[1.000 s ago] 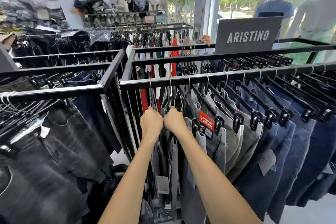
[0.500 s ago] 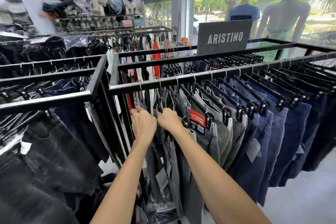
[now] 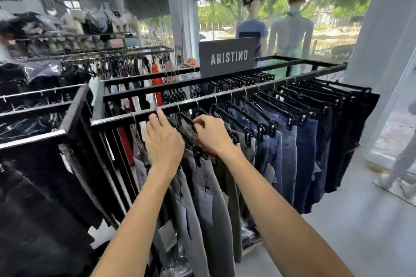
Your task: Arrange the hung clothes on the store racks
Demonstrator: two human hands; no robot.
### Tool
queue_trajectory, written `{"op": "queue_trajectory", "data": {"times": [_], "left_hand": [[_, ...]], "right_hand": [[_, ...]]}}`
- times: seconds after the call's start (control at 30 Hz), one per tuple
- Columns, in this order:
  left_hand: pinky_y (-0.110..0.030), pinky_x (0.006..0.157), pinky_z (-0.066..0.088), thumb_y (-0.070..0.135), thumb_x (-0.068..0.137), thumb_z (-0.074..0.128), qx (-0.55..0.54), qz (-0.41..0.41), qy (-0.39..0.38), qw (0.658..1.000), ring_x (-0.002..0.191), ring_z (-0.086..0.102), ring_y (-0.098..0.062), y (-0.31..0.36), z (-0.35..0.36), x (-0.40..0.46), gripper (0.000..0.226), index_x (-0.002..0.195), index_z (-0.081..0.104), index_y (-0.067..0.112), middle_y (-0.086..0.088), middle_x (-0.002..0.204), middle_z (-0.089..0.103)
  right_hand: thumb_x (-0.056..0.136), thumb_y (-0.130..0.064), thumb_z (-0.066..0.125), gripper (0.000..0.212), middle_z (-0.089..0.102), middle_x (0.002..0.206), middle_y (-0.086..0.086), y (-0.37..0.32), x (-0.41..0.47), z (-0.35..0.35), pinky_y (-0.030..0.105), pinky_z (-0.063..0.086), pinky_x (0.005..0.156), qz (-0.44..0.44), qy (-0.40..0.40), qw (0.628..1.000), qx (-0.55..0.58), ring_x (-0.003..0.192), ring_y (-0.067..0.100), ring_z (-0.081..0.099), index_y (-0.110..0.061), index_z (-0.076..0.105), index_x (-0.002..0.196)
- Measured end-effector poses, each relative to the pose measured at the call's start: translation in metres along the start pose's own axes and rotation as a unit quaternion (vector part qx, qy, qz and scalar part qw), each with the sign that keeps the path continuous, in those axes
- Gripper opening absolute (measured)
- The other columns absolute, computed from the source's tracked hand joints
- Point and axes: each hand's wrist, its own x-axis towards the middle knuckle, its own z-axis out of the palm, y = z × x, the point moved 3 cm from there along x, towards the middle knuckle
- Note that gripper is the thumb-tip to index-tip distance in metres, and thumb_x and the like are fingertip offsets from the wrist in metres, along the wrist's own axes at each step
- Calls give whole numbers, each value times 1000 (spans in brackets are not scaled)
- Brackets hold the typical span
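A black metal rack rail [image 3: 258, 92] carries a row of trousers on black clip hangers. Grey trousers [image 3: 209, 204] with paper tags hang at the left end, blue jeans [image 3: 301, 155] further right. My left hand [image 3: 163, 141] rests on the hangers just under the rail, its fingers stretched up toward a wire hook. My right hand [image 3: 211, 134] pinches the top bar of a black clip hanger [image 3: 191, 128] beside it. Both hands are close together above the grey trousers.
A second rack [image 3: 38, 137] of dark jeans stands at the left. A grey ARISTINO sign [image 3: 227, 57] sits on the rack's back rail. Two mannequins [image 3: 290, 27] face the window. Grey floor [image 3: 360, 220] lies to the right, where a person's leg [image 3: 403, 164] shows.
The view has swung left and the rack sits further right. Both hands rose from the trouser waistbands to the hangers under the rail, and they moved slightly apart.
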Motion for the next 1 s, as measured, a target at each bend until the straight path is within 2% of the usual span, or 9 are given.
{"op": "queue_trajectory", "data": {"times": [0.17, 0.33, 0.43, 0.6, 0.77, 0.87, 1.0], "left_hand": [[-38, 101, 41, 26, 97, 51, -57, 135, -51, 988, 123, 49, -30, 81, 14, -2, 50, 140, 44, 2, -13, 134, 50], [-38, 111, 34, 49, 95, 48, -29, 233, -130, 963, 131, 43, -27, 165, 47, -11, 67, 146, 40, 7, -8, 144, 45], [-37, 111, 33, 54, 95, 46, -29, 273, -152, 949, 134, 41, -24, 222, 67, -24, 69, 147, 39, 10, -6, 147, 43], [-38, 111, 33, 61, 94, 42, -67, 325, -196, 923, 134, 42, -23, 323, 94, -52, 70, 148, 39, 15, -2, 149, 43], [-41, 108, 39, 67, 92, 40, -108, 386, -242, 883, 135, 42, -22, 423, 112, -86, 72, 149, 37, 23, 3, 152, 39], [-41, 102, 42, 67, 91, 42, -153, 424, -247, 858, 130, 47, -25, 488, 112, -117, 71, 147, 40, 25, 2, 149, 42], [-41, 104, 41, 67, 89, 44, -223, 470, -270, 810, 132, 45, -23, 569, 98, -170, 70, 146, 40, 27, 4, 151, 41]], "right_hand": [[97, -31, 50, 35, 69, 122, 8, 65, -5, -44, 47, 48, 99, -10, 7, 997, -80, 118, 34, 58, -19, 65, 126], [99, -43, 44, 48, 60, 137, 8, 147, -16, -106, 45, 41, 108, 34, 7, 992, -121, 130, 32, 50, -18, 56, 138], [99, -49, 42, 54, 55, 143, 8, 199, -29, -149, 44, 39, 110, 70, 15, 988, -135, 133, 30, 47, -21, 50, 144], [101, -49, 41, 55, 45, 151, 9, 279, -66, -229, 46, 35, 113, 140, 32, 977, -160, 138, 31, 41, -23, 43, 149], [99, -48, 46, 55, 42, 153, 9, 333, -125, -319, 46, 37, 112, 225, 88, 955, -175, 138, 32, 41, -26, 43, 149], [100, -46, 46, 54, 40, 155, 7, 353, -169, -376, 48, 33, 115, 272, 127, 935, -188, 141, 31, 38, -26, 42, 149], [100, -42, 48, 51, 40, 154, 7, 372, -236, -443, 50, 35, 112, 334, 193, 896, -221, 140, 31, 39, -25, 44, 148]]}}
